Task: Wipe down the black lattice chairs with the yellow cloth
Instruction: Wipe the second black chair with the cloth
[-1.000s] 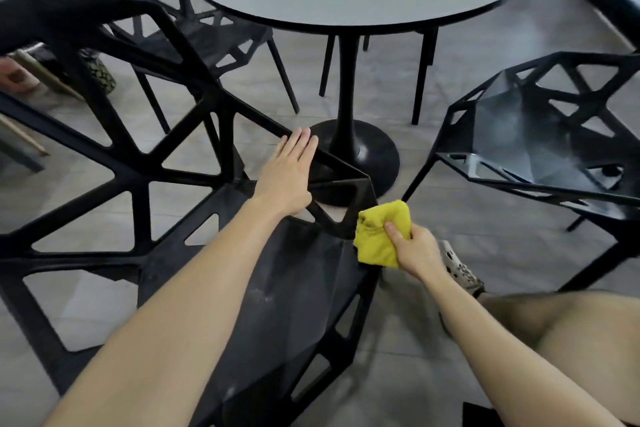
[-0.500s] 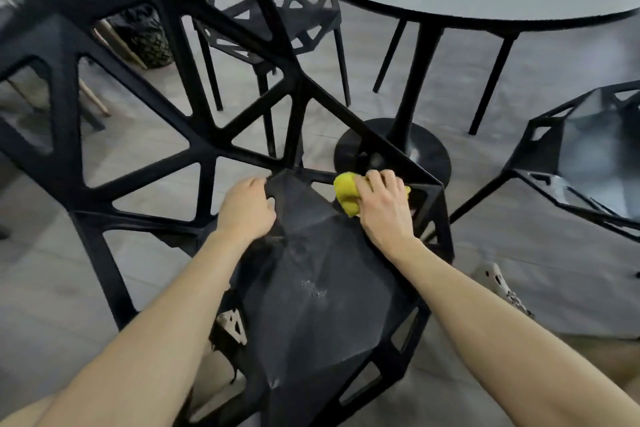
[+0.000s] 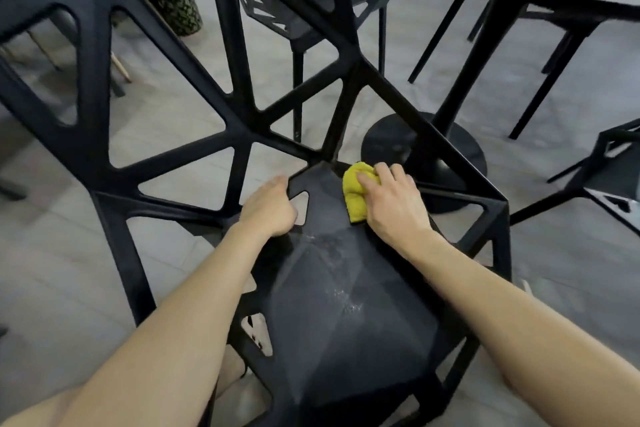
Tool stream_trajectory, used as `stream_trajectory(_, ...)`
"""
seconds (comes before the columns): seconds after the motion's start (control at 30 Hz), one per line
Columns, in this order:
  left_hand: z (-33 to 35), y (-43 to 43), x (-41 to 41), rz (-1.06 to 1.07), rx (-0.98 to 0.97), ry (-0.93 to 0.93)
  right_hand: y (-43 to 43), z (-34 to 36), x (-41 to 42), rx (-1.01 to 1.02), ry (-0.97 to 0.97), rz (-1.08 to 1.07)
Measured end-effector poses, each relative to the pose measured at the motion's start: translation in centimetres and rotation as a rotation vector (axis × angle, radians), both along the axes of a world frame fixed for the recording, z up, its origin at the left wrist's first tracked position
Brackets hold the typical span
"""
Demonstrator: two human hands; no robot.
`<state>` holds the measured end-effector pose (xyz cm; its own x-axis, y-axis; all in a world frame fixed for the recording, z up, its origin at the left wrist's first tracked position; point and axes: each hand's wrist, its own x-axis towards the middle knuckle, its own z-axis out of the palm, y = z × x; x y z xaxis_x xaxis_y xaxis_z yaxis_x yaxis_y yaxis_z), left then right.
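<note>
Moved onto the black lattice chair (image 3: 346, 305): the yellow cloth (image 3: 354, 192).
My right hand (image 3: 393, 206) curls over it at the seat's back edge; my left hand (image 3: 268, 206) grips the left edge.

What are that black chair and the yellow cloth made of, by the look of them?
The black chair looks like moulded plastic or coated metal, matt, with faceted seat panels and one-piece lattice struts. The yellow cloth is soft fabric, perhaps microfibre: it bunches and folds under the right hand.
</note>
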<state>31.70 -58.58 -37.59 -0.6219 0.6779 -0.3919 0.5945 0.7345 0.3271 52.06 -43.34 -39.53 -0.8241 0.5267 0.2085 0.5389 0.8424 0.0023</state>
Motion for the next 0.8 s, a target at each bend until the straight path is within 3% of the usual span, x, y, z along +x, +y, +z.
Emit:
stream_trajectory(0.1, -0.3, 0.1, 0.3, -0.007, -0.01, 0.008, -1.3, -0.5, -5.4, 0.067, 0.011, 0.004)
stream_trajectory(0.2, -0.4, 0.1, 0.1, -0.027, -0.017, 0.008, -2.6, 0.2, -10.1, -0.005, -0.065, 0.005)
stream_trajectory(0.3, -0.2, -0.1, 0.3, -0.044, -0.018, 0.011, -1.4, 1.1, -6.8, 0.049, -0.218, 0.054)
stream_trajectory(0.47, 0.0, -0.1, 0.7, -0.05, -0.009, 0.024, -0.1, 2.6, 3.8, 0.068, -0.219, -0.021)
stream_trajectory(0.7, -0.5, -0.3, 0.6, -0.032, 0.011, 0.032, -2.1, 1.4, -7.2, 0.039, -0.203, -0.02)
stream_trajectory(0.8, -0.9, -0.3, 0.4, -0.039, 0.011, 0.043, -0.1, 2.6, -3.1, 0.099, -0.234, 0.027)
